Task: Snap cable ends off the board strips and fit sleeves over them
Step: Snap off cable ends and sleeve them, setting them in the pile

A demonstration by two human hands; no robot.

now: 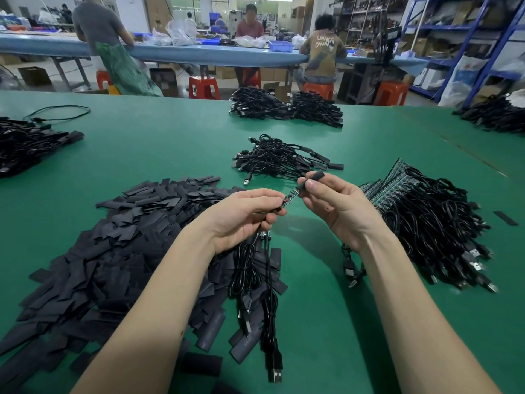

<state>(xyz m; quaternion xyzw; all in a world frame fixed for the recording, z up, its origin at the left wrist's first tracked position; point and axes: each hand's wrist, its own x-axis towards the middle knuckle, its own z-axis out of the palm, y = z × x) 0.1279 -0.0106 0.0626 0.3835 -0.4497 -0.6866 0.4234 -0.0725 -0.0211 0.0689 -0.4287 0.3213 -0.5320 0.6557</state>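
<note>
My left hand [244, 214] grips a bundle of black USB cables [255, 280] that hang down below it. One small green board end [289, 198] sticks out between its thumb and forefinger. My right hand [335, 206] pinches a black sleeve [314, 177], whose mouth sits at the tip of that board end. To the right lies a heap of cables joined to green board strips [397, 180]. A big pile of loose flat black sleeves [113, 251] spreads on the left.
A bundle of sleeved cables [284, 160] lies just beyond my hands on the green table [170, 143]. More cable heaps sit far back [284, 108], at the left edge [28, 146] and at the far right [494, 115]. Other people work at a blue bench behind.
</note>
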